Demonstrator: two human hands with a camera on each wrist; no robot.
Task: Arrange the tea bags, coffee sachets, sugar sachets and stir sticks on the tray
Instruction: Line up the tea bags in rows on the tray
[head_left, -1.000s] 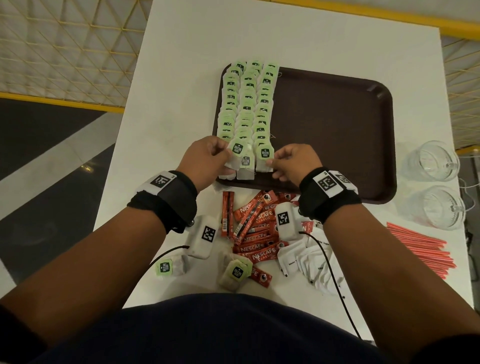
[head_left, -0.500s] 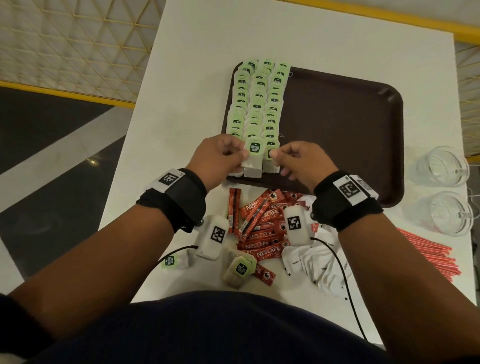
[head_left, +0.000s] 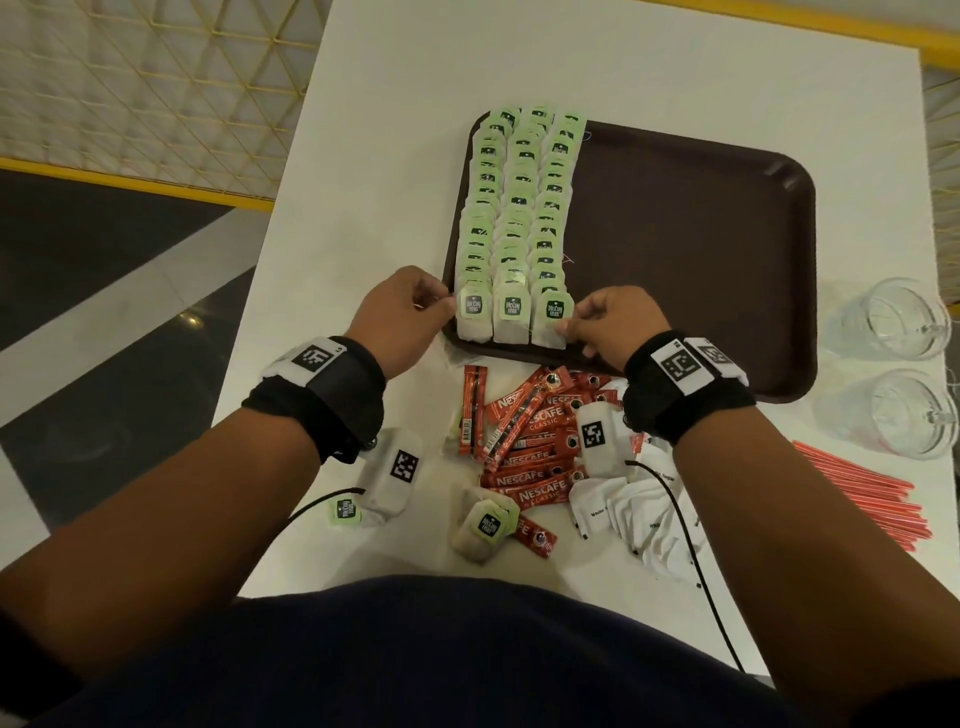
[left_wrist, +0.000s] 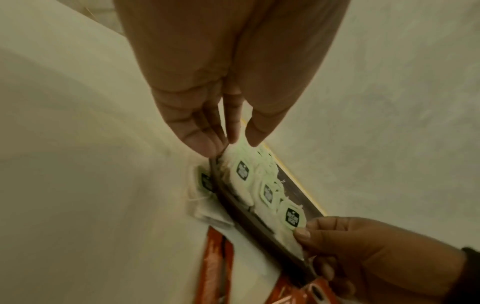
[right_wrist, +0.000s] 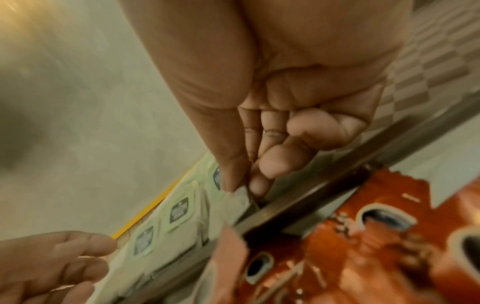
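Tea bags (head_left: 517, 223) fill three rows at the tray's (head_left: 701, 260) left end, left hand (head_left: 402, 317) and right hand (head_left: 610, 325) pinching the nearest row's outer bags; coffee sachets (head_left: 530, 441), sugar sachets (head_left: 639, 509), stir sticks (head_left: 857, 488) and a few loose bags remain off-tray.

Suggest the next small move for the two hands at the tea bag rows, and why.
Probably let go and reach for the loose tea bags near the table's front edge. The left hand and right hand pinch the outer bags of the nearest row, which already lies level inside the tray.
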